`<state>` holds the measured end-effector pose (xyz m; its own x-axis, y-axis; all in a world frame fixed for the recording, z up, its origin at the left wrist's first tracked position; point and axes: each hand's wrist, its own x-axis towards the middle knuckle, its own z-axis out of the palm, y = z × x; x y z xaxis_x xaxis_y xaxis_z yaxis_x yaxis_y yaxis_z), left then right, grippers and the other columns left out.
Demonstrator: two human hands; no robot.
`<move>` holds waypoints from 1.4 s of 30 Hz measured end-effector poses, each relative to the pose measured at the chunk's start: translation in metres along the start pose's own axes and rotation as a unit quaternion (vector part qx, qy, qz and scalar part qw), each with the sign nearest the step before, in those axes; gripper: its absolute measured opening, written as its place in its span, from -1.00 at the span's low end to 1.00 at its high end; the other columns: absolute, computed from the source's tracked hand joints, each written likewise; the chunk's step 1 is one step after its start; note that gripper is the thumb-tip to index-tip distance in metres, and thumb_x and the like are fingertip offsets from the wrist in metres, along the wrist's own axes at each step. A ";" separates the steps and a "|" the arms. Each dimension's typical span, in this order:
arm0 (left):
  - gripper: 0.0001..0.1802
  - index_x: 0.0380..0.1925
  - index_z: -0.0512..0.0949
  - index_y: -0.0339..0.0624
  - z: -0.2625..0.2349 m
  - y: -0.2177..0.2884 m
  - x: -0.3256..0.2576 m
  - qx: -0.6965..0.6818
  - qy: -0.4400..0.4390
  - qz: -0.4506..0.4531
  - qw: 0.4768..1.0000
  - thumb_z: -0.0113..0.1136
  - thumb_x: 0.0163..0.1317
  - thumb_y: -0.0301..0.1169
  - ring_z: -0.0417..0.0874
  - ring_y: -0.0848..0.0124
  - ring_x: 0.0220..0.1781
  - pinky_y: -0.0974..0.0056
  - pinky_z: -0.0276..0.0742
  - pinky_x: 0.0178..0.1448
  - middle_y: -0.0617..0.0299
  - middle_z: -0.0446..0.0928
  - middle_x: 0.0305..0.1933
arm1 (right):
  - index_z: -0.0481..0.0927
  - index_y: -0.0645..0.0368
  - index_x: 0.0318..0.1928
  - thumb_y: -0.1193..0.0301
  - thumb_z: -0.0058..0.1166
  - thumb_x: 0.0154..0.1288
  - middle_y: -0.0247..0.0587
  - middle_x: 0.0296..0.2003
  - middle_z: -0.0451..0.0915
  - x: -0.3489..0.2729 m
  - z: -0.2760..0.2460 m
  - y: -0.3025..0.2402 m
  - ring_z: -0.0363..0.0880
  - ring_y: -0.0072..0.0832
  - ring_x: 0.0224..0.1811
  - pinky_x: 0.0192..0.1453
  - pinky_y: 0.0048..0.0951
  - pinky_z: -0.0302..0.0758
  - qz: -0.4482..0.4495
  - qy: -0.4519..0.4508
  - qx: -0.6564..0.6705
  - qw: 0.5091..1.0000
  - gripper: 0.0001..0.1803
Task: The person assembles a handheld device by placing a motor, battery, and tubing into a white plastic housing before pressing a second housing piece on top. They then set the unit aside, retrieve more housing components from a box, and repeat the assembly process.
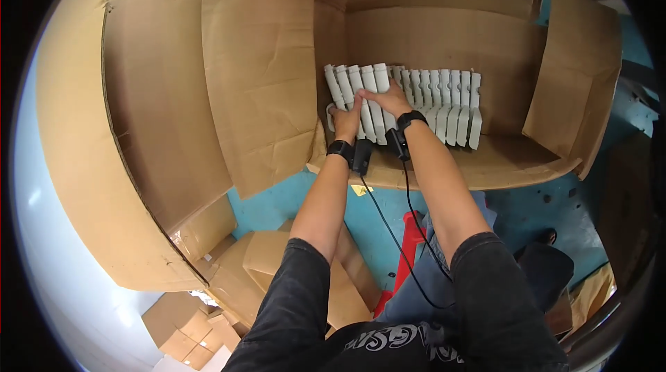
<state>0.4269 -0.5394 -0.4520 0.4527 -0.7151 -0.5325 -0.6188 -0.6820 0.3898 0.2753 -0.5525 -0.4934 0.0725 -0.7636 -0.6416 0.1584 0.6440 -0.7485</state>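
Inside an open cardboard box (pixel 444 39), a row of white plastic pieces (pixel 442 98) stands side by side on the right. To their left is a slightly tilted group of several similar long white pieces (pixel 378 80). My left hand (pixel 345 121) grips this group at its left side, fingers partly hidden by the pieces. My right hand (pixel 390 100) is closed around its right side, beside the standing row. Both thumbs lie across the front of the group, their tips almost touching. Black bands with small black devices and cables sit on both wrists.
Tall cardboard flaps (pixel 260 80) rise left of the box, and another flap (pixel 572 80) stands at its right. Below lies a teal floor (pixel 270 202) with a red plastic object (pixel 409 243). More cardboard boxes (pixel 187 330) are at lower left. Cables hang from my wrists.
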 end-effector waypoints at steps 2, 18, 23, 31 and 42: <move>0.16 0.39 0.18 -0.60 -0.012 -0.010 0.010 -0.065 0.001 0.018 0.998 0.54 0.11 0.09 0.51 0.00 0.43 0.19 0.39 0.47 -0.27 0.45 0.39 | 0.40 0.40 0.37 0.08 0.67 -0.11 0.08 0.23 0.61 -0.011 0.002 -0.010 0.58 -0.23 0.30 0.43 -0.29 0.44 -0.004 -0.043 0.088 0.995 0.10; -0.20 0.30 0.38 -0.31 -0.045 0.098 -0.090 -0.464 -0.324 0.269 0.779 0.59 0.05 -0.55 0.60 0.31 0.23 0.19 0.53 0.34 0.09 0.57 0.23 | 0.57 0.27 0.27 0.24 0.51 0.20 -0.12 0.15 0.67 -0.137 -0.083 -0.156 0.68 -0.40 0.13 0.22 -0.34 0.60 -0.114 0.051 0.108 0.986 -0.31; -0.21 0.33 0.41 -0.39 -0.099 0.130 -0.185 -0.443 -0.365 0.369 0.731 0.53 0.07 -0.57 0.59 0.29 0.24 0.20 0.49 0.36 0.06 0.55 0.26 | 0.53 0.30 0.31 0.35 0.60 0.07 -0.16 0.16 0.65 -0.256 -0.089 -0.198 0.60 -0.49 0.18 0.31 -0.36 0.52 -0.354 0.150 0.080 0.920 -0.20; -0.13 0.36 0.37 -0.39 -0.181 0.058 -0.409 -0.422 -0.425 0.492 0.632 0.54 -0.02 -0.63 0.60 0.27 0.22 0.15 0.54 0.34 0.06 0.54 0.26 | 0.37 0.23 0.49 0.37 0.62 0.02 -0.11 0.35 0.44 -0.610 -0.057 -0.194 0.44 -0.42 0.37 0.45 -0.35 0.35 -0.512 0.280 -0.105 0.806 0.01; -0.11 0.29 0.42 -0.36 -0.193 0.030 -0.619 -0.211 -0.526 0.658 0.495 0.69 -0.07 -0.43 0.65 0.26 0.17 0.17 0.62 0.23 0.06 0.59 0.19 | 0.36 0.25 0.44 0.34 0.53 0.16 -0.20 0.16 0.63 -0.833 -0.090 -0.086 0.63 -0.49 0.16 0.30 -0.35 0.54 -0.426 0.374 0.021 0.824 -0.12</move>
<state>0.2525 -0.1469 0.0344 -0.8873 -0.2588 0.3818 0.3571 0.1386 0.9237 0.1128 0.0327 0.0906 -0.7075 -0.6842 0.1772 -0.1271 -0.1235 -0.9842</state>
